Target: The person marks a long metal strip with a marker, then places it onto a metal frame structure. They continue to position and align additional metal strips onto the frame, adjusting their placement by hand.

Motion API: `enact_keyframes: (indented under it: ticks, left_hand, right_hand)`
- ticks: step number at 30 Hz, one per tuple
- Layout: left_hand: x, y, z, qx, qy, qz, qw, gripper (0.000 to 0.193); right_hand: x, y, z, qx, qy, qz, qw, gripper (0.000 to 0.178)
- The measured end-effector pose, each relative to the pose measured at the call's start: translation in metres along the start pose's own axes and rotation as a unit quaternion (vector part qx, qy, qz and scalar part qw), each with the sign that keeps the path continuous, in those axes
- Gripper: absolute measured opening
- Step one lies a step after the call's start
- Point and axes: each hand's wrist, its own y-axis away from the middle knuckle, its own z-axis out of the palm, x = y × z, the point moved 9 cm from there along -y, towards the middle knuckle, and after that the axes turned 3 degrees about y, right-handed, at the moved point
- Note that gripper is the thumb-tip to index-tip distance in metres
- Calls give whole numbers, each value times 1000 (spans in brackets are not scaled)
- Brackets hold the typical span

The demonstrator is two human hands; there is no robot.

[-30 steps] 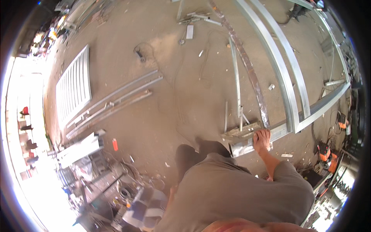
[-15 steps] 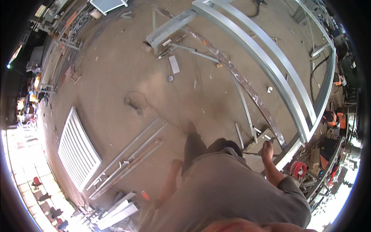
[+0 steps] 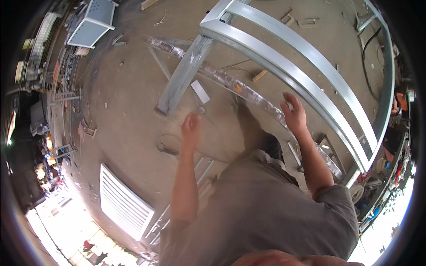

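Observation:
My right hand (image 3: 294,113) is raised with its fingers apart and nothing seen in them. In the picture it overlaps a long, blotchy rust-and-silver metal beam (image 3: 226,82); contact cannot be made out. Just beyond it runs the near rail of a large silver metal frame (image 3: 284,68), which stands above the floor. My left hand (image 3: 191,128) hangs in front of me, its fingers smeared by motion. Closest to it is the end of a grey metal beam (image 3: 182,80) that joins the frame's left corner.
A white slatted panel (image 3: 124,201) lies at the lower left, with metal bars beside it. A small white plate (image 3: 200,91) and a wood block (image 3: 259,76) lie on the floor. A grey box-like table (image 3: 93,22) stands far left. Tools and clutter line the right edge.
Both hands have risen forward from beside my body. The right hand was closed near the frame's near corner and has opened. The view has shifted toward the frame's left end.

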Motion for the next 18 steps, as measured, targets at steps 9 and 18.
enact_keyframes:
  ticks: [9, 18]
  left_hand:
    - [239, -353, 123, -117, -68, 126, 983, 67]
    - [234, -500, 265, -353, -305, 2, 884, 88]
  right_hand:
    - [-125, -291, 105, -37, 110, -122, 986, 52]
    - [-87, -362, 185, -330, 40, 50, 942, 62]
